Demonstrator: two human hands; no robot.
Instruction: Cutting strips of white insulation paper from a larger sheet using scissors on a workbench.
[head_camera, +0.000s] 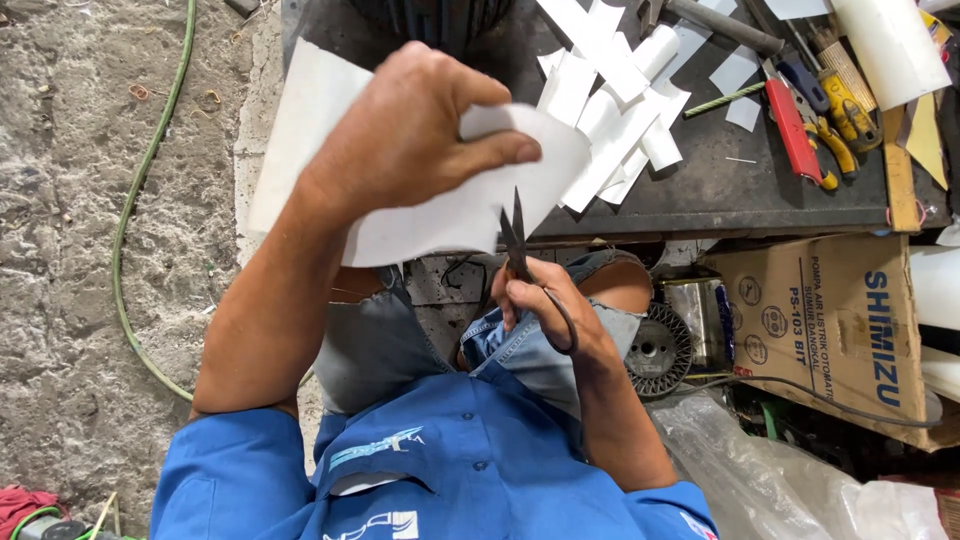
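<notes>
Head view: a white sheet (440, 215) is pinched by the left hand (405, 135), fingers closed on it, above the lap. Scissors (517, 240), gripped by the right hand (545, 305), meet its edge. Behind, cut white strips (615, 100), pliers (835, 125), probably, on the dark bench (720, 190); a cardboard box (830, 320) beside.

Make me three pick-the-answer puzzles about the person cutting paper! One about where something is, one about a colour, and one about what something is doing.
1. Where do the cut white strips lie?
A. on the dark workbench
B. on the concrete floor
C. inside the cardboard box

2. What colour is the person's shirt?
A. red
B. blue
C. green

3. What are the scissors doing?
A. lying on the bench
B. hanging on a hook
C. held by the right hand, blades at the white sheet

Answers:
1. A, the strips are piled on the bench top.
2. B, sleeves and chest are blue.
3. C, the left hand holds the sheet up while the blades meet its lower edge.
</notes>
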